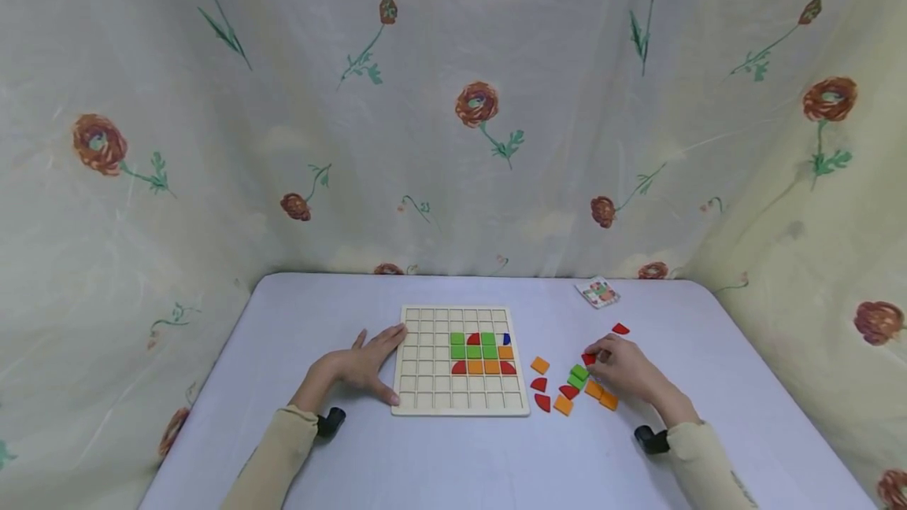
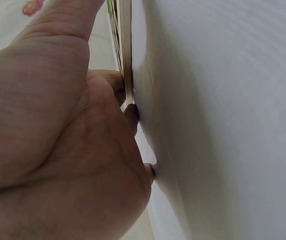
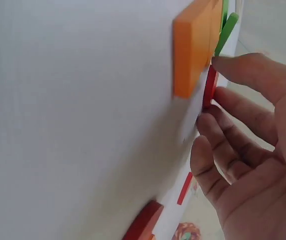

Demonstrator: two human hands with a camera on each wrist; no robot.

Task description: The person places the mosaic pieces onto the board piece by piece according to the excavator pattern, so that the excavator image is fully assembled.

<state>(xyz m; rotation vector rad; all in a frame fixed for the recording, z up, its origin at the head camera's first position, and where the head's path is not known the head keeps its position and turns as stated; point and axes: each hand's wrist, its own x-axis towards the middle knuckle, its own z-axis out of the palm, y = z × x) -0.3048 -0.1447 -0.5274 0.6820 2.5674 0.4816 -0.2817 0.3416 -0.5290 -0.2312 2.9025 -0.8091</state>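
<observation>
My left hand (image 1: 364,367) lies spread along the left edge of a pale gridded board (image 1: 424,384), fingers and thumb touching its side. In the left wrist view, fingertips meet the board's edge (image 2: 127,55). Green, orange, red and blue tiles sit in cells right of the board's middle, among them a green tile (image 1: 472,352). My right hand (image 1: 629,368) pinches a red quarter-circle tile (image 3: 210,86) between thumb and index finger, low over the table. Close by lie green tiles (image 1: 577,381) and orange tiles (image 1: 608,400).
Loose tiles spread between the board and my right hand, including an orange square (image 1: 540,365) and a red quarter circle (image 1: 542,402). Another red tile (image 1: 620,328) lies beyond that hand. A patterned card (image 1: 598,292) rests near the far edge. A flowered curtain (image 1: 538,203) surrounds the table.
</observation>
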